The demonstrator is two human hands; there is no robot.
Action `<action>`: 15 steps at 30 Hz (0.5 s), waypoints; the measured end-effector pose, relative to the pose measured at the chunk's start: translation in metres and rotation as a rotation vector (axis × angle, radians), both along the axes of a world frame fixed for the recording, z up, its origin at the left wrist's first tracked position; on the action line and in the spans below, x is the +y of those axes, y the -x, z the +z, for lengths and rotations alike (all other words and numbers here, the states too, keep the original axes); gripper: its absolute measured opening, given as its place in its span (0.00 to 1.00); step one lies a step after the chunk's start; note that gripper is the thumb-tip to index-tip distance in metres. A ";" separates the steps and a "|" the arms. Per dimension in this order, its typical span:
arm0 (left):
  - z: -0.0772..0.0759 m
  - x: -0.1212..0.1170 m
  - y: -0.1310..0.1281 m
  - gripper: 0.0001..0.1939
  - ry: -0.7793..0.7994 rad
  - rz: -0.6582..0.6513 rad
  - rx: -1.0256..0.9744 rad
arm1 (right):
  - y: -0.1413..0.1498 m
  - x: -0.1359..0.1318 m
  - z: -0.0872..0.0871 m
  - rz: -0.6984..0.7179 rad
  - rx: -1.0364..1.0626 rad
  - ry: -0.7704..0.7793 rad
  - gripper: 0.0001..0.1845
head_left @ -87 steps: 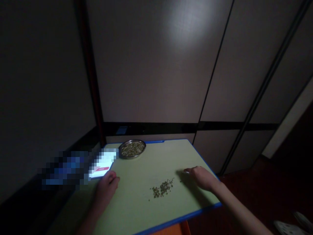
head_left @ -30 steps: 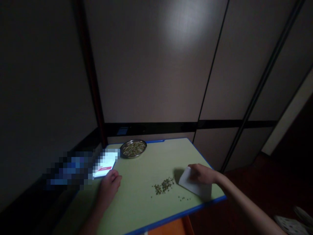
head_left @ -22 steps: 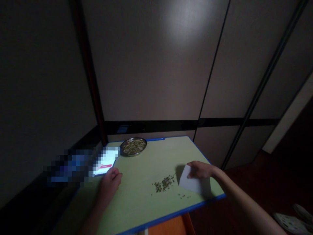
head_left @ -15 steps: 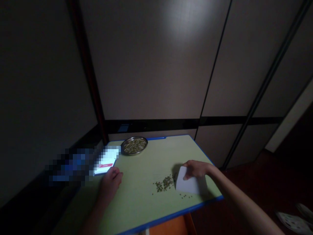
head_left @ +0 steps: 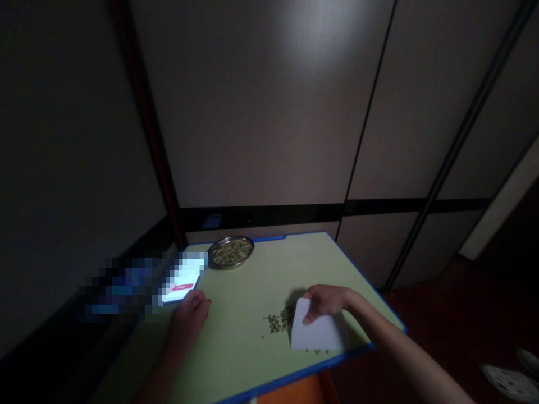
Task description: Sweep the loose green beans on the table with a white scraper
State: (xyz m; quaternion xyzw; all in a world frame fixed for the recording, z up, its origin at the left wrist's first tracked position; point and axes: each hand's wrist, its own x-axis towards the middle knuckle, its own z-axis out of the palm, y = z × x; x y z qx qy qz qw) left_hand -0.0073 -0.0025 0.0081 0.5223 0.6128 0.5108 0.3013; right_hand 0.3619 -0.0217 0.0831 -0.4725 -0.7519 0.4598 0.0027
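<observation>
While in the right hand [head_left: 326, 301], flat white card [head_left: 316, 335] beside grainy seeds [head_left: 275, 324].

Seeds [head_left: 274, 323] partly behind white card [head_left: 318, 335]

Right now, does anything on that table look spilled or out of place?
Yes, possibly: small greenish grains lie loose on the table beside the white sheet in the right hand, with a few strays near the blue edge. Similar-looking ones sit inside the metal dish, so the loose ones look spilled, though that may be deliberate.
</observation>
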 end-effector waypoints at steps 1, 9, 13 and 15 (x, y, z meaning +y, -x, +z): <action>0.000 -0.001 -0.001 0.12 -0.006 0.004 -0.002 | 0.002 0.000 -0.001 0.008 -0.002 -0.003 0.16; -0.001 0.002 0.001 0.12 0.016 0.011 0.001 | 0.011 0.003 -0.005 0.004 -0.013 0.014 0.17; 0.002 0.000 0.000 0.12 -0.007 -0.002 0.006 | 0.014 0.003 -0.005 0.022 -0.012 0.001 0.17; 0.004 -0.002 -0.002 0.11 -0.007 0.009 0.011 | 0.016 0.003 -0.007 0.036 -0.018 -0.001 0.18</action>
